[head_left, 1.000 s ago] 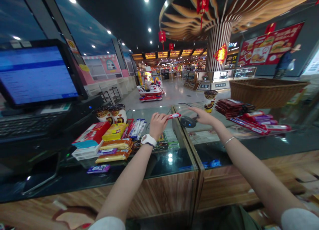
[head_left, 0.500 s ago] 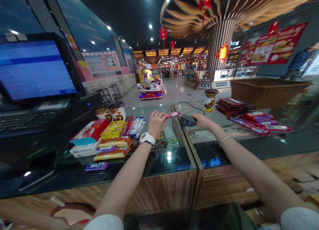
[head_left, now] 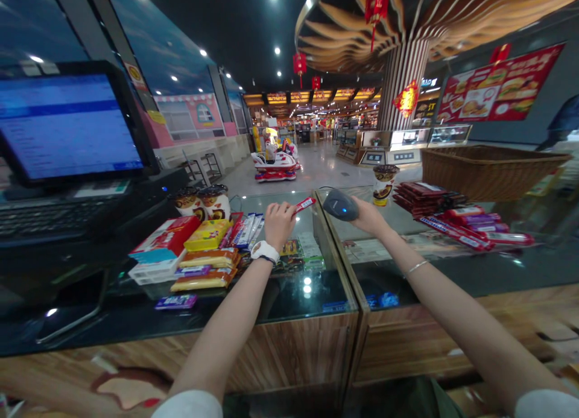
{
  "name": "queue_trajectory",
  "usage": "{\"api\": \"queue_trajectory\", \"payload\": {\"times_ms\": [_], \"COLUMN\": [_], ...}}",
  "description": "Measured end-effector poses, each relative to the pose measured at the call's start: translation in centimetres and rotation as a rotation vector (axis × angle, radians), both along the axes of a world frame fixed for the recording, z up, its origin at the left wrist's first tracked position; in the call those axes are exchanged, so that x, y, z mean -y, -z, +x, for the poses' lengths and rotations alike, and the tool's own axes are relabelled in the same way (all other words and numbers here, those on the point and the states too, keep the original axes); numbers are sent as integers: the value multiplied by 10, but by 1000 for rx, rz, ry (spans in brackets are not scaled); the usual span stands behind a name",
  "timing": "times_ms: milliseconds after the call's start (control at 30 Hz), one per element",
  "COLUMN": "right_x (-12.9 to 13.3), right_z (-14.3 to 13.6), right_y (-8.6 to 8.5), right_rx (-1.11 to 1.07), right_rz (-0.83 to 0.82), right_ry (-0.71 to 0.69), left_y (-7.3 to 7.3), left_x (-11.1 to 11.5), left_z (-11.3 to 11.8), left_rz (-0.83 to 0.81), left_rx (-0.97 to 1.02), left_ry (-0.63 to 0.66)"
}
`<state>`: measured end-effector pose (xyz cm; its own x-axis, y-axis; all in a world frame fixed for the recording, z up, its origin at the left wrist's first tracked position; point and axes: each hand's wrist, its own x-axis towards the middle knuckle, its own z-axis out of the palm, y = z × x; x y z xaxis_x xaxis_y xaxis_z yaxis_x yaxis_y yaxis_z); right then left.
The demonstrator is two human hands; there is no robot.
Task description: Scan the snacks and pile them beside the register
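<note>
My left hand (head_left: 278,224), with a white watch at its wrist, grips a small red-wrapped candy stick (head_left: 304,205) that points to the right. In my right hand (head_left: 368,217) is a dark grey barcode scanner (head_left: 340,205) with a blue light, its head turned left toward the stick; the two are apart. Just left of my left hand lie blue-and-white snack sticks (head_left: 249,230), a yellow box (head_left: 207,234), orange packets (head_left: 205,278) and a red box (head_left: 168,244). Dark red packets (head_left: 418,196) and red and purple sticks (head_left: 474,222) are piled right of my right hand.
A monitor (head_left: 72,122) and keyboard (head_left: 40,222) stand at the left. A wicker basket (head_left: 493,171) is at the back right, with a snack cup (head_left: 384,186) beside it. A raised frame edge (head_left: 337,255) divides the glass counter. A purple packet (head_left: 176,302) lies near the front.
My left hand has shifted slightly left with the candy stick, which now tilts up more. The scanner has risen and turned, showing more of its top. The view has shifted a little.
</note>
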<state>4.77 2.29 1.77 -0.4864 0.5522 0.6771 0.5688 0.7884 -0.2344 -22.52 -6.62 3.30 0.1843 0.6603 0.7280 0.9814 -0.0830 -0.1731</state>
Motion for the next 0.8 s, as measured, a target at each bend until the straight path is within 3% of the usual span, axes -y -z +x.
{"api": "queue_trajectory", "payload": {"times_ms": [167,267,500,800], "right_x": [34,45,47,46], "right_z": [-14,-20,-18,-18], "right_y": [-16,-19,-24,-25], "right_rx": [60,93,75,66], "right_rz": [-17,-40,-91,-62], "right_ry": [-57,-22,150,157], "left_y": [2,4,4,5], "left_x": [-1,-3,-3,-5], "left_z": [-3,-7,-13,-14], "left_rz": [-6,-2,5,2], "left_rx": [17,15,29,23], "left_ry": [-40,-76,-142,-142]}}
